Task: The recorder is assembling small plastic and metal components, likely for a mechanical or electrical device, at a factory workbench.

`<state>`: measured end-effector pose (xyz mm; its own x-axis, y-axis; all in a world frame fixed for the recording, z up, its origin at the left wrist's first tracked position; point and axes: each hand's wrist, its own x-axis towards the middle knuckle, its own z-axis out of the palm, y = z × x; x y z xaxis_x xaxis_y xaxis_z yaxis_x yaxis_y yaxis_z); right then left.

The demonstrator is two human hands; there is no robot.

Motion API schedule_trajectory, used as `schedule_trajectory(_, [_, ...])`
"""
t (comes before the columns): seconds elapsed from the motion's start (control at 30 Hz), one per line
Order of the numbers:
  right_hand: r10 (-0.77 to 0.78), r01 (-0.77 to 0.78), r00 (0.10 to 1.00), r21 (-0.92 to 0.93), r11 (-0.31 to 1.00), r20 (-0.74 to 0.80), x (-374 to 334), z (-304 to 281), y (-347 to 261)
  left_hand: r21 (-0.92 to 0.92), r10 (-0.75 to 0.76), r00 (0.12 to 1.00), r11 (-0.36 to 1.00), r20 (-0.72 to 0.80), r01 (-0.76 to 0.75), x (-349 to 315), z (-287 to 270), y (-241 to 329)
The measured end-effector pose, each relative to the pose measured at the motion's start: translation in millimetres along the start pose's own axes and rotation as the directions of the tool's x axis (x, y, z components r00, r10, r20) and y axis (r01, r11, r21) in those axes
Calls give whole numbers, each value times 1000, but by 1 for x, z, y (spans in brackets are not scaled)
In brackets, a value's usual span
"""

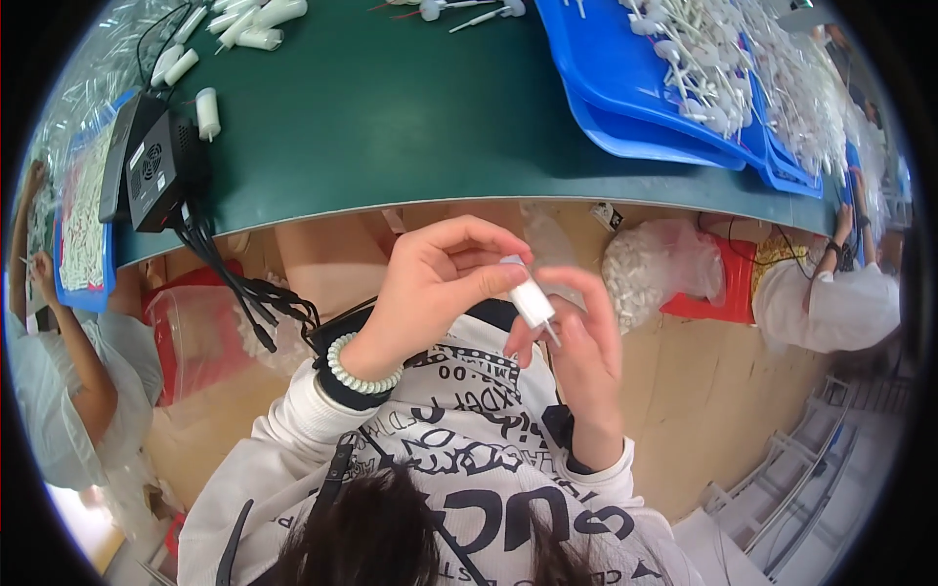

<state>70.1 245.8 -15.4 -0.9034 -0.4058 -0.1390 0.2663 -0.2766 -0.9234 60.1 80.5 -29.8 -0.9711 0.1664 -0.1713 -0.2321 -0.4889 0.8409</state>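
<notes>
Holding a tilted white cylinder [532,301] between both hands [430,278] [589,342], beside green table [391,117].

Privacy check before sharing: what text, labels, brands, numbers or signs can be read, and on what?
Sweatshirt: black lettering, digits and a curved mark; partly legible, not transcribed.
Black box: small white label, too small to read.
Held white cylinder: no print visible.

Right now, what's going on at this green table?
Someone's left hand holds a small white cylinder with a thin stem, just off the table's edge, while the right hand is at its stem end. On the green table, a similar white piece lies loose, and a blue tray holds many white parts.
</notes>
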Motion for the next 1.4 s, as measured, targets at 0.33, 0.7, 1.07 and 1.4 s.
schedule_trajectory(0.33, [-69, 68, 997, -25, 997, -27, -37, -20, 10, -69, -125, 992, 990, 20, 126, -1, 8, -31])
schedule_trajectory(0.7, [57, -118, 894, -111, 987, -445, -94, -63, 63, 293, -421, 871, 891, 254, 346, 15, 21, -101])
schedule_trajectory(1.07, [117, -335, 941, -832, 441, -317, -50, -173, 142, 927, -318, 874, 194, 369, -321, 45, 24, -178])
schedule_trajectory(1.4, [275, -70, 959, -887, 456, 65, 3, -266, 272, 875, -64, 929, 366, 364, -318, 30, 0, -190])
